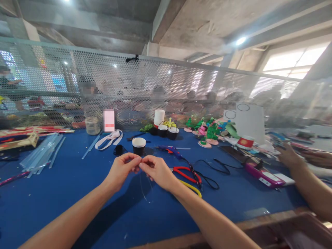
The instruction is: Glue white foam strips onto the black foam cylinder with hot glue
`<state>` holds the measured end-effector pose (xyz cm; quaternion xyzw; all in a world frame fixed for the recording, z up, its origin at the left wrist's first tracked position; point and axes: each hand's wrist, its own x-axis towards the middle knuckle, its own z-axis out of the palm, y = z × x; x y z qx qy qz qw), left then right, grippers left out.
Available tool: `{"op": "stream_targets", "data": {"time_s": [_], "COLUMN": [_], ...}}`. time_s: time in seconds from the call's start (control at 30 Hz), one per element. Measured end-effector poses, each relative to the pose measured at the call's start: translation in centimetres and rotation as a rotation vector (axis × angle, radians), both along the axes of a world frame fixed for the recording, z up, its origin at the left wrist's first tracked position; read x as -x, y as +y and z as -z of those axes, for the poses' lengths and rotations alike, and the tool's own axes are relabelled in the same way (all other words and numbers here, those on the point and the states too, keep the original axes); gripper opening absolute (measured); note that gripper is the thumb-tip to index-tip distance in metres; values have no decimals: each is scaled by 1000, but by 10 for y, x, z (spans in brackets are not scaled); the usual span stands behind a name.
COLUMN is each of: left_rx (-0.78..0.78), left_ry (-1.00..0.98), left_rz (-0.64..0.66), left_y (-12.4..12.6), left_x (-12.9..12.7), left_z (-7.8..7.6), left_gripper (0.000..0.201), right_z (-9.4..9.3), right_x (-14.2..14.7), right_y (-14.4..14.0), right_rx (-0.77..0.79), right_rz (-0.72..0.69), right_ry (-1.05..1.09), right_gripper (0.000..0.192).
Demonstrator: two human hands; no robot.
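Under a bare concrete ceiling, a blue worktop (64, 180) runs to a perforated mesh screen (181, 86) well beyond the fingers. Left hand (120, 171) and right hand (158, 172) meet fingertip to fingertip, pinching a thin clear strip (145, 188) that loops down just below them. A black paper cup (139, 145) stands just beyond; no writing is legible.

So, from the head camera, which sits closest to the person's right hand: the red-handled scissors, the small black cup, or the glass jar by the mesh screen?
1. Red-handled scissors, on the blue table just right of the right hand.
2. Small black cup, just beyond both hands, near the middle.
3. Glass jar, far back on the left, against the mesh screen.
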<state>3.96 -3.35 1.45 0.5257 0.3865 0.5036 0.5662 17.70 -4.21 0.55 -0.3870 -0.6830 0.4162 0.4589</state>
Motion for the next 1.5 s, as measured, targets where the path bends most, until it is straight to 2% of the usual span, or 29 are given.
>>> {"op": "stream_targets", "data": {"time_s": [0.1,0.37,0.83,1.03,1.17,1.5], "left_rx": [17,43,58,69,96,59], "left_ry": [-38,-81,-147,-236,-276,-247], "left_rz": [5,-6,50,125,119,148], "left_y": [-2,-6,-6,-7,-7,-6], "left_x": [-2,-4,-5,-6,-7,-6], "left_z": [0,-2,3,3,2,5], "left_gripper": [22,24,23,23,24,23], "right_z": [-1,3,4,2,2,1], "right_x": [-1,0,0,1,1,-1], "right_y": [-1,0,-1,-3,-3,-4], "right_rx": [121,197,220,217,212,253], "right_rz": [-70,-113,-134,-148,-145,-154], "right_ry": [79,160,165,192,193,207], "right_gripper": [18,29,32,32,31,31]}}
